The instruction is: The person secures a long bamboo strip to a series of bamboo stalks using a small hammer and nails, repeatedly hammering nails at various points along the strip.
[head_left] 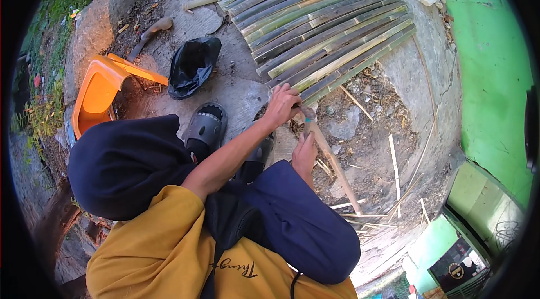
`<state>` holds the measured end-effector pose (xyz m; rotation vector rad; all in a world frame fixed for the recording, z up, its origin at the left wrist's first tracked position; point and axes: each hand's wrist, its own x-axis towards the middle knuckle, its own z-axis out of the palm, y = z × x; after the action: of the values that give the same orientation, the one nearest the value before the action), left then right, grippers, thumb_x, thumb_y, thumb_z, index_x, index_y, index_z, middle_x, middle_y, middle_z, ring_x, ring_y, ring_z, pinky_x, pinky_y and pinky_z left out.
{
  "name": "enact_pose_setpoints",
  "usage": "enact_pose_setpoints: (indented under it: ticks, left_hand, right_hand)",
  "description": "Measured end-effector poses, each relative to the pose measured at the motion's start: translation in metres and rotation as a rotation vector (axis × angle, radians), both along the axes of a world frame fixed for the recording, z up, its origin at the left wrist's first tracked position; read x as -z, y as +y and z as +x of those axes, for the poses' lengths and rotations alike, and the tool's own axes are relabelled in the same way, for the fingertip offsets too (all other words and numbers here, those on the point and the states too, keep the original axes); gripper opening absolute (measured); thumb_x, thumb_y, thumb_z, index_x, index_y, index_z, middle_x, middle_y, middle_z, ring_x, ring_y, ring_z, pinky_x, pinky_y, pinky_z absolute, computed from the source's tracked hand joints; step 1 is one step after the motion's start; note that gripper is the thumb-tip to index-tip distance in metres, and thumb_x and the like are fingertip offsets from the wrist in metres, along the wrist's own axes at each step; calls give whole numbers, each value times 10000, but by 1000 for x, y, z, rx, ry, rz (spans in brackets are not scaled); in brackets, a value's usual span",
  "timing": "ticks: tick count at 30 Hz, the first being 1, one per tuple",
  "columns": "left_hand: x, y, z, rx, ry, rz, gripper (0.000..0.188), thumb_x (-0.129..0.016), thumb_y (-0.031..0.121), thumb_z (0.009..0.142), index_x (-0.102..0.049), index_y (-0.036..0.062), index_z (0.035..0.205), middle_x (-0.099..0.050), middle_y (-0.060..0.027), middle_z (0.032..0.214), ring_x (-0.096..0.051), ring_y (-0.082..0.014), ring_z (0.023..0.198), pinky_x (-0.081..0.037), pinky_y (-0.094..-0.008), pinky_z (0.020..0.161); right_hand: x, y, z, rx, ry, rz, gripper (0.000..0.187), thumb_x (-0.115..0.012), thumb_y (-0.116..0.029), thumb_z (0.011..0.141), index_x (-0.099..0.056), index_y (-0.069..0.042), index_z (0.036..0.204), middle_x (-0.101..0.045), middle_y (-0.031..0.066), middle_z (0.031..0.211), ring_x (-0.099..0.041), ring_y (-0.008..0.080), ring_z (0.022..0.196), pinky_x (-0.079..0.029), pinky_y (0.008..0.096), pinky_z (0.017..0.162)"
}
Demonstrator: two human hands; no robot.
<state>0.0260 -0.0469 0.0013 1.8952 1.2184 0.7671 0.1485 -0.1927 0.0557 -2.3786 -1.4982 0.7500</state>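
Split bamboo slats (pixel 332 23) lie side by side as a mat on the ground ahead of me. My left hand (pixel 281 106) has its fingers curled over the slat end at the mat's near left corner. Close by, my right hand (pixel 304 154) is closed round the handle of a short tool (pixel 307 126) with a teal band. The tool's tip is beside my left fingers, and its kind is unclear. A long pale wooden stick (pixel 336 167) slants from there down to the right, past my right hand.
At left are an orange plastic stool (pixel 93 93) tipped over, a black plastic bag (pixel 194 68) and a wooden-handled blade (pixel 149 37). Thin bamboo strips (pixel 395 175) and debris litter the ground at right. A green wall (pixel 489 57) bounds the right side. My sandal (pixel 206 127) is near the bag.
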Motion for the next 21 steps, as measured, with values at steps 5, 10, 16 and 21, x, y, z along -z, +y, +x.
enact_pose_setpoints:
  ticks: [5, 10, 16, 21]
  left_hand:
    - [8, -5, -8, -14, 27, -22, 146, -855, 205, 691, -738, 145, 755, -608, -5, 836, -528, -255, 917, -381, -424, 812]
    - [5, -3, -4, -1, 26, 39, 161, -868, 225, 681, -744, 147, 747, -616, -4, 825, -534, -254, 922, -381, -425, 808]
    - [5, -2, -8, -6, 17, -6, 164, -860, 216, 681, -747, 144, 776, -605, -5, 824, -532, -257, 919, -376, -418, 808]
    - [10, 4, -5, 10, 54, 17, 187, -869, 256, 682, -743, 152, 774, -602, 6, 817, -523, -248, 916, -363, -410, 809]
  right_hand:
    - [-19, 3, -11, 83, 120, 300, 324, -468, -267, 1096, -472, -17, 1302, -677, 343, 917, -658, 559, 846, -488, 624, 724]
    - [-6, 3, -6, 43, -16, -95, 290, -495, -248, 1089, -533, 18, 1198, -657, 357, 937, -637, 571, 883, -473, 590, 715]
    - [-22, 6, -12, 151, 184, 314, 316, -473, -268, 1087, -504, -6, 1261, -673, 355, 923, -655, 558, 890, -480, 617, 730]
    - [-12, 13, -9, 117, 147, 58, 283, -505, -255, 1083, -537, -6, 1213, -696, 301, 890, -676, 526, 862, -500, 583, 706]
